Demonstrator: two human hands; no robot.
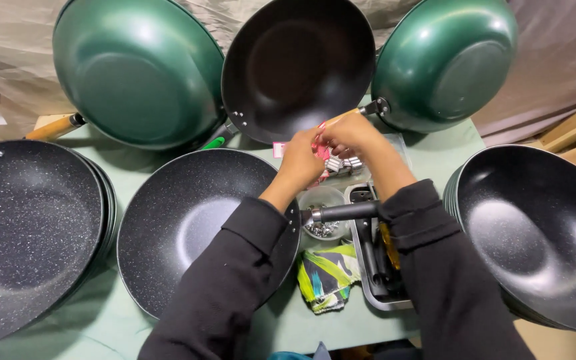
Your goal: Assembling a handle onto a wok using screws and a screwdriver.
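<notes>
Left hand [299, 159]: raised over the middle of the pale green table [101, 320], fingers curled in toward the other hand; pinching something small and pink-red, exact hold cannot tell.
Right hand [353, 137]: touching the left hand, fingers bent and closed on the same small item; how tight cannot tell, fingertips hidden.
Held item: small pink-and-white packet [319, 151], between both hands, above a heap of small silver metal fittings [343, 164].
Below hands: clear plastic cup of small metal screws [322, 227], a black pan handle with metal end [341, 212] lying across it, grey metal tray of black handles [381, 267] just beside.
Front pan: speckled black nonstick frying pan [188, 220], under the left forearm.
Around: two green woks bottom-up [138, 70] [445, 60], black wok leaning between them [298, 63], stacked black pans left [28, 227] and right [541, 233], striped cloth [328, 273].
Risk: judged, the packet could slip and scatter parts into the cup or tray, since both hands work close above loose hardware.
Risk 2: judged, a sleeve could nudge the loose handle off the cup and tip the screws.
</notes>
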